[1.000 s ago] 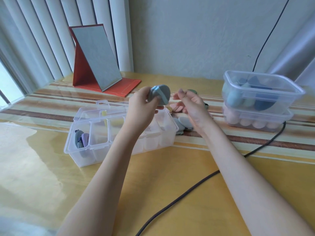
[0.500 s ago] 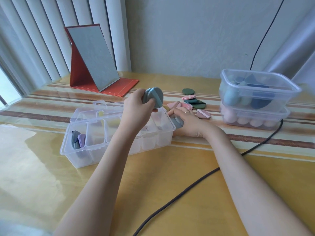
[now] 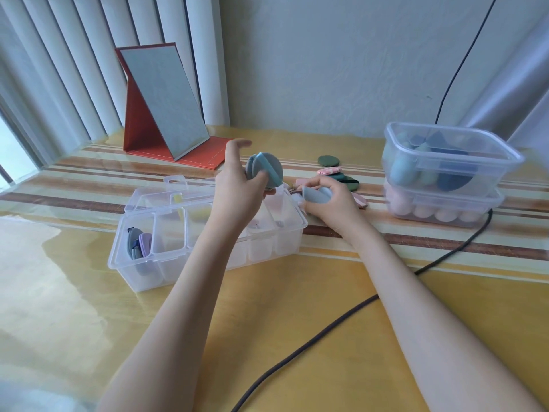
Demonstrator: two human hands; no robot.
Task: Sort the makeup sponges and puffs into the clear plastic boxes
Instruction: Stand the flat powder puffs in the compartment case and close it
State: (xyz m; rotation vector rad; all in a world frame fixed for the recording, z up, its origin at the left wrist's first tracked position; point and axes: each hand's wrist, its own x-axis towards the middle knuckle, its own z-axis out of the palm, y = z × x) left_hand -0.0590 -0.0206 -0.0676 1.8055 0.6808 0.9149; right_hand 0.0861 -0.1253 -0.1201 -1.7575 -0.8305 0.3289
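Across the near yellow tabletop a dark cable runs. Beyond it, above the clear plastic divided box, the left hand grips a stack of round grey-blue puffs, while the right hand pinches one pale blue puff beside the box's right end. Farther right stand two stacked clear tubs holding sponges; farthest back, a red folding mirror.

no readable text, labels, brands or numbers anywhere
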